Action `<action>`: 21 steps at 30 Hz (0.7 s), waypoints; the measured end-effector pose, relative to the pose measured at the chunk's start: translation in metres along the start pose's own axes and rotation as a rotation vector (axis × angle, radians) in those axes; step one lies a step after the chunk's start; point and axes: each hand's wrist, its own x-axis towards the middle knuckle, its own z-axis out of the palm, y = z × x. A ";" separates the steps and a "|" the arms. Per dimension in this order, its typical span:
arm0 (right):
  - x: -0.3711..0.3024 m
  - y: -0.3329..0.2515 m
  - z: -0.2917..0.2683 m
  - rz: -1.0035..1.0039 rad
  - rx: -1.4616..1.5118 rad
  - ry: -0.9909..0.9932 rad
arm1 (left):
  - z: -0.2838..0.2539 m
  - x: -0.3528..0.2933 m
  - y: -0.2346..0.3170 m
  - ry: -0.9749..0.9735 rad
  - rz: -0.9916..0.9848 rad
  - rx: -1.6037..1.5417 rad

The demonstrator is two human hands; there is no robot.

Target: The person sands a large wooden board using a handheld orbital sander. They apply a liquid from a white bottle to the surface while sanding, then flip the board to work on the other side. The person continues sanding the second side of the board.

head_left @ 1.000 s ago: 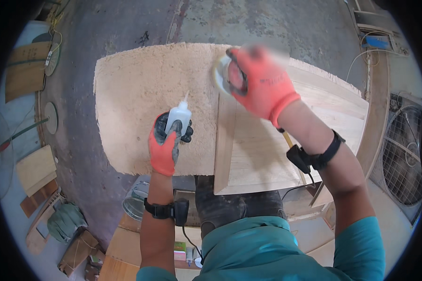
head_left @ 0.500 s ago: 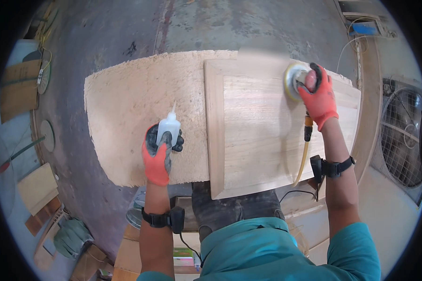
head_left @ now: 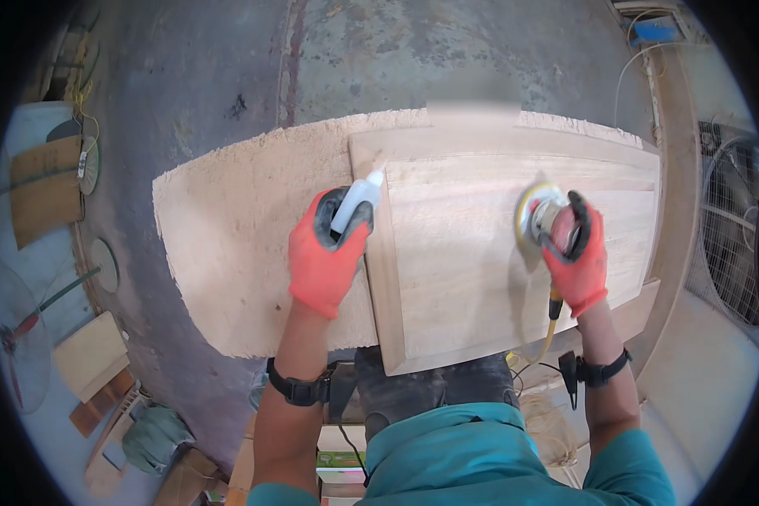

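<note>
My left hand (head_left: 330, 253), in a red and black work glove, is closed round a white squeeze bottle (head_left: 358, 202) with a nozzle. The bottle is tilted, its tip over the upper left corner of a framed wooden panel (head_left: 455, 278). My gloved right hand (head_left: 578, 259) grips a round air sander (head_left: 551, 222) by its reddish top. The sander's disc is tipped up on edge, facing left, above the right part of the panel; whether it touches the wood I cannot tell. A yellow hose (head_left: 546, 339) hangs from the sander.
The panel lies on a larger rough-edged board (head_left: 244, 244). A caged fan (head_left: 729, 223) stands at the right. Along the left are cardboard (head_left: 46, 192), a small wooden board (head_left: 91, 356) and a green cloth bundle (head_left: 156, 438). Concrete floor (head_left: 379, 63) stretches beyond the board.
My left hand has moved right and up, tilting the bottle and bringing its tip to the panel's corner. My right hand has lowered the sander toward me.
</note>
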 end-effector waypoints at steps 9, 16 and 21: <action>-0.022 -0.013 0.011 -0.157 0.042 -0.106 | 0.017 0.022 0.021 0.036 -0.015 0.228; -0.014 -0.038 0.017 -0.233 0.087 -0.230 | 0.020 0.021 0.021 0.042 0.017 0.262; 0.004 -0.071 0.027 -0.294 0.179 -0.281 | 0.009 0.011 0.018 0.080 -0.064 -0.021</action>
